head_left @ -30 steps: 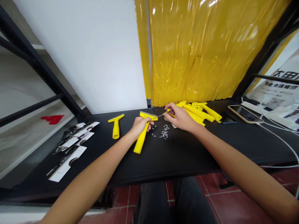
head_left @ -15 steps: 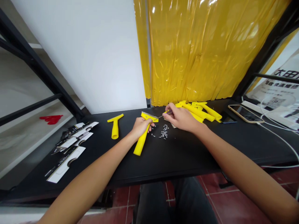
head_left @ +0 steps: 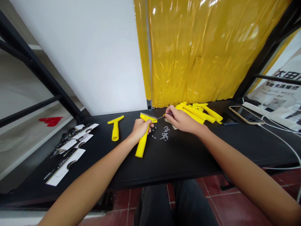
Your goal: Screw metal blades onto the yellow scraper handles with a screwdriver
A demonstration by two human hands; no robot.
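Note:
My left hand (head_left: 140, 128) is closed around the neck of a yellow T-shaped scraper (head_left: 141, 147), whose handle points toward me. A clear strip runs along the scraper's head. In my right hand (head_left: 178, 119) is a thin screwdriver (head_left: 160, 117), pinched between the fingers; its shaft reaches the right end of the scraper's head. Small screws and nuts (head_left: 165, 135) lie scattered on the black table between and below the hands. Another yellow scraper (head_left: 115, 128) rests to the left.
Several yellow handles (head_left: 199, 113) are piled behind my right hand. Printed cards (head_left: 66, 166) lie at the left. A phone (head_left: 245, 115) with white cables is at the right. Yellow plastic curtain (head_left: 188, 56) hangs behind the table.
The scraper's head has shifted slightly left and its handle stands a little more upright. The screwdriver has followed the head, with more of its shaft in view.

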